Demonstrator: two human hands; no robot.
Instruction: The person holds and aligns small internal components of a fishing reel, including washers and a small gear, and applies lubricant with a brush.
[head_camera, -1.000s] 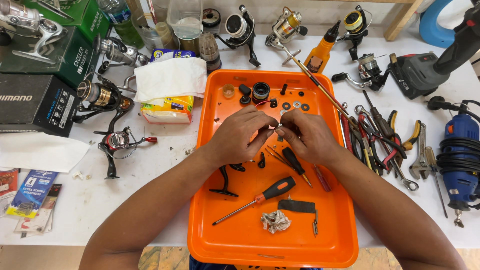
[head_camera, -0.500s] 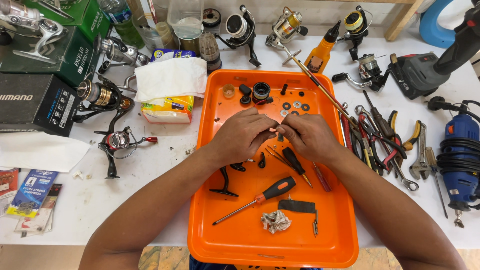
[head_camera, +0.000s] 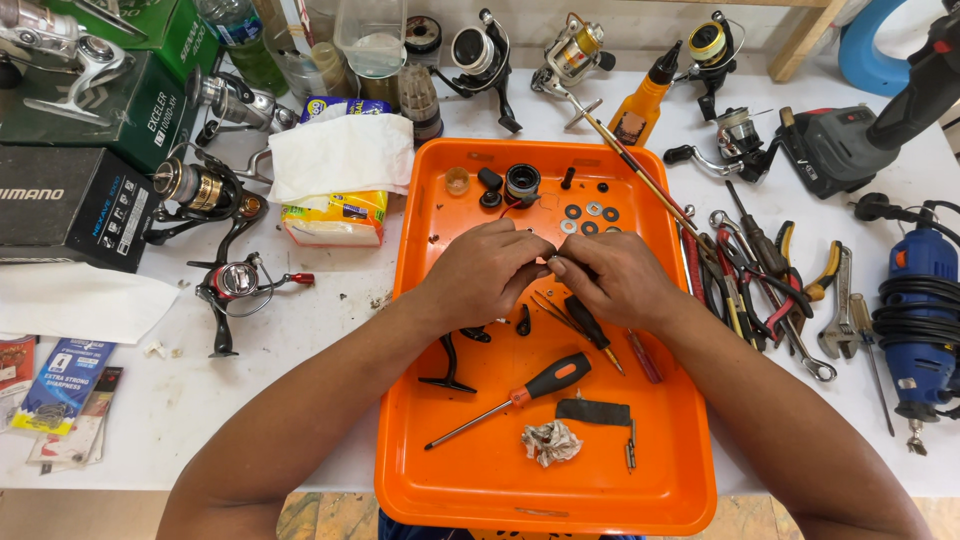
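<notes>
I see my left hand (head_camera: 480, 275) and right hand (head_camera: 615, 280) pinching a small part (head_camera: 553, 263) between their fingers above the orange tray (head_camera: 690, 440); washers (head_camera: 590, 215), screwdriver (head_camera: 520, 395) and spool (head_camera: 522, 183) lie loose, so reel work looks midway

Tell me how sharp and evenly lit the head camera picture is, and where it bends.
Head view: bright, even light with soft shadows under both hands; orange tray and screwdriver sharp; the small part between the fingers too tiny to make out; wide-lens bending at the edges, the table edge curves.
</notes>
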